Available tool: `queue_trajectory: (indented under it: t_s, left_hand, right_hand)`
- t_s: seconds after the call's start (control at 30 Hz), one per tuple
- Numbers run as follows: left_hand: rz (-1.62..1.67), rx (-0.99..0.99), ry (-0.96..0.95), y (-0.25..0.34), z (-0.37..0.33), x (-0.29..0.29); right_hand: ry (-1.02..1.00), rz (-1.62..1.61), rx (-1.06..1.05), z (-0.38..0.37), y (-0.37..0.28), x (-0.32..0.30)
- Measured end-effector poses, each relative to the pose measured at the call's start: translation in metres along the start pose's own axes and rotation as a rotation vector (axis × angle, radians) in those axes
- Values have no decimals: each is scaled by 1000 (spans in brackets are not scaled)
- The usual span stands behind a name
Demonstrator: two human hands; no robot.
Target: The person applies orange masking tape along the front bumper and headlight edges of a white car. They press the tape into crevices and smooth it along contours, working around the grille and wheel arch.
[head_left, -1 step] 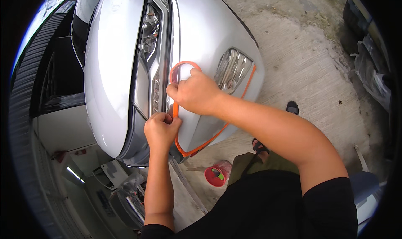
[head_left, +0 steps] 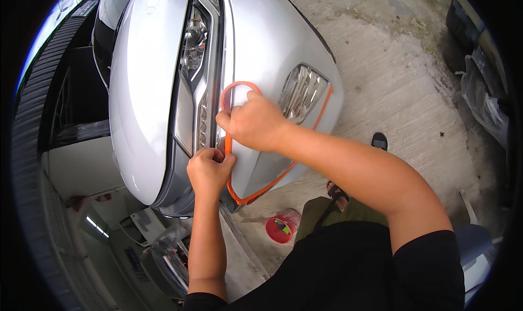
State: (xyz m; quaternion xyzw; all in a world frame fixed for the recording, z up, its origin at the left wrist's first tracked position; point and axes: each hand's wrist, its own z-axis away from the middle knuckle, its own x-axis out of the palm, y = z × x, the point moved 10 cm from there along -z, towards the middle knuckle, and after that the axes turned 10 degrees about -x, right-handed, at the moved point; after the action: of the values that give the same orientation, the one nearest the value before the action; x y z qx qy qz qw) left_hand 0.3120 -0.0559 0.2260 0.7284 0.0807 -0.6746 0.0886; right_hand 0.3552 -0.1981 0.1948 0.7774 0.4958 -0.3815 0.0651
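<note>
My right hand [head_left: 253,121] is closed around the near side of a roll of orange masking tape [head_left: 239,84], held over the silver car bumper [head_left: 261,38]. From the roll a short tape strip [head_left: 228,143] runs down to my left hand [head_left: 210,172], whose thumb and bent fingers pinch it against the panel beside the headlight [head_left: 195,44]. Below that hand, more orange tape [head_left: 272,184] follows the bumper's lower edge, rounds the near corner and continues past the fog lamp [head_left: 304,93]. My right forearm hides part of this line.
A red bucket [head_left: 283,227] with something green inside stands on the concrete floor [head_left: 376,71] near my feet. The silver bonnet [head_left: 144,93] lies left of the headlight. Clear plastic sheeting [head_left: 485,101] hangs at the far right. A white panel [head_left: 150,224] sits at lower left.
</note>
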Motion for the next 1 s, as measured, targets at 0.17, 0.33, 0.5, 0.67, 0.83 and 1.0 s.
queue_trajectory:
  t_s: [0.17, 0.33, 0.5, 0.67, 0.83, 1.0]
  left_hand:
    - [14, -3, 5, 5, -5, 0]
    - [-25, 60, -40, 7, -12, 2]
    - [-18, 138, -87, 7, -12, 4]
    - [-62, 224, -117, 14, -16, 8]
    - [-56, 295, -127, 21, -16, 7]
    - [-31, 310, -155, 23, -20, 8]
  right_hand:
    - [-11, 12, -64, -8, 4, -1]
    - [-107, 33, -66, -8, 2, -1]
    - [-31, 148, -95, -2, -7, -11]
    - [72, 254, -26, -1, -10, -9]
    - [43, 242, 31, 2, -11, -4]
    - [24, 246, 42, -3, -11, -6]
